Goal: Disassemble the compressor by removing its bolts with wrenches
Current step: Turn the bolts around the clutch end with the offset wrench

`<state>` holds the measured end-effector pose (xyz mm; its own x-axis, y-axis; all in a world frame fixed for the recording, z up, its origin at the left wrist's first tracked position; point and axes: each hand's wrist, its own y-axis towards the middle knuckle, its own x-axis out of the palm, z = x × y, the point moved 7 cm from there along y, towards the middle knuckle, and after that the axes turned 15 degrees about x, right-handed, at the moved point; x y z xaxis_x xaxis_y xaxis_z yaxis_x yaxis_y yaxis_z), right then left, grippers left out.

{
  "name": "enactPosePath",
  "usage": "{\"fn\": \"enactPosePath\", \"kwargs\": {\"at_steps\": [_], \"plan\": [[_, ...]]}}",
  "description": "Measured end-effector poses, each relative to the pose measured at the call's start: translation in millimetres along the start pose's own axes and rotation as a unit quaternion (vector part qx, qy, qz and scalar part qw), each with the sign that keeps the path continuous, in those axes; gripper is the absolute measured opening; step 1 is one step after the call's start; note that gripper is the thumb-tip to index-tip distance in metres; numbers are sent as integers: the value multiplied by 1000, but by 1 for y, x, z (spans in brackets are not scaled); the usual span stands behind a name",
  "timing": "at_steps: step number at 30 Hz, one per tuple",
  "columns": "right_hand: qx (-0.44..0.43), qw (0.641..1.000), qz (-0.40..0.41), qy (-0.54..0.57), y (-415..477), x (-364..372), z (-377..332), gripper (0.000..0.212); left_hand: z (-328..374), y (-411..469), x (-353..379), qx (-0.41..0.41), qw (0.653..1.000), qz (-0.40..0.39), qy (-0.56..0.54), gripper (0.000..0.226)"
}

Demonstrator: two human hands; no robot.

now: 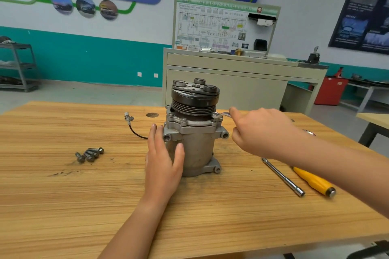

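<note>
The compressor (197, 149) stands upright near the middle of the wooden tabletop (63, 206), its black grooved pulley (194, 99) on top, and it sits between the two hands. The left hand (164, 164) lies flat against the compressor's left side, fingers nearly straight and reaching up to the mounting ear, thumb spread across the near face of the grey body. The right hand (263, 132) is just right of the upper flange, its fingers curled round the handle of a wrench (221, 114); the wrench's ring end sits at the right edge of the flange, just under the pulley. A black cable with a pale connector (128, 118) trails out to the far left of the body. Well to the left, a small heap of loose bolts (89, 154) lies on the tabletop. To the near right, under the right forearm, a slim chrome extension bar (283, 176) and a yellow-handled driver (313, 181) lie side by side
</note>
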<state>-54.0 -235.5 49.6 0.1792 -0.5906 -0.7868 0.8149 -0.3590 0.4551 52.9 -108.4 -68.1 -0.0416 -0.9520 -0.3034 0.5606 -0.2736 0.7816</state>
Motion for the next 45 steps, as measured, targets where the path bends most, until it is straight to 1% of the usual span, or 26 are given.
{"fn": "enactPosePath", "kwargs": {"at_steps": [2,7,10,11,12,14,15,16,17,18,19,20,21,22,23,24,25,26,28,30,31,34,36,38,42,45], "plan": [[-28,1000,-5,-2,1,8,7,39,-2,-1,0,-3,1000,0,7,61],[-64,996,1,-59,39,31,21,20,-2,0,0,-5,1000,0,7,60],[-57,998,13,-11,60,39,14,21,-2,0,1,-2,1000,4,0,59],[-64,997,36,0,63,40,8,22,-2,1,1,-1,1000,5,-1,59],[-68,994,83,20,65,40,3,23,-3,1,1,-2,1000,5,-3,59],[-54,977,187,92,65,32,-3,22,-3,1,1,-1,1000,3,-9,59],[-49,969,215,113,64,30,-5,23,-2,1,0,-1,1000,2,-11,60],[-55,966,217,127,63,30,-9,22,-1,1,1,-2,1000,0,-12,60],[-59,967,202,145,63,31,-11,20,-1,1,0,-3,1000,-2,-12,61],[-48,968,178,171,64,31,-9,16,-1,1,0,-5,1000,-4,-11,61],[-13,966,162,202,65,30,-2,13,-1,0,0,-7,1000,-5,-10,61],[45,959,146,239,64,30,10,17,-1,0,0,-7,1000,-5,-9,60],[102,943,138,286,61,28,24,23,-2,0,-1,-6,1000,-5,-7,60],[141,920,128,341,54,24,35,27,-2,-1,-1,-7,1000,-5,-4,60],[158,894,125,401,45,18,43,27,-2,-1,-1,-9,1000,-5,-4,60],[158,881,125,428,36,11,48,27,-2,-1,-1,-10,1000,-6,-5,60],[149,890,115,416,27,5,48,26,-2,-2,-1,-11,1000,-7,-6,60],[135,909,91,383,18,1,47,25,-2,-2,-1,-12,1000,-7,-8,60],[115,957,34,263,3,0,37,21,-1,-1,-1,-12,1000,-6,-9,60],[101,983,-18,156,-5,4,25,18,-2,-1,-2,-15,1000,-4,-7,59],[95,987,-40,122,-7,4,18,18,-2,-2,-2,-18,1000,-4,-5,59],[86,990,-84,74,-8,-1,4,19,-1,-2,-3,-20,1000,-9,-5,60],[72,992,-96,36,-7,-10,-6,16,-1,-2,-3,-20,1000,-10,-3,62],[56,992,-113,3,-7,-21,-17,18,-1,-1,-3,-22,1000,-12,4,63],[46,990,-133,-30,-4,-28,-22,21,-2,-2,-3,-26,1000,-15,5,63],[43,988,-136,-61,-5,-21,-17,15,-2,-2,-3,-28,999,-19,4,64]]}}
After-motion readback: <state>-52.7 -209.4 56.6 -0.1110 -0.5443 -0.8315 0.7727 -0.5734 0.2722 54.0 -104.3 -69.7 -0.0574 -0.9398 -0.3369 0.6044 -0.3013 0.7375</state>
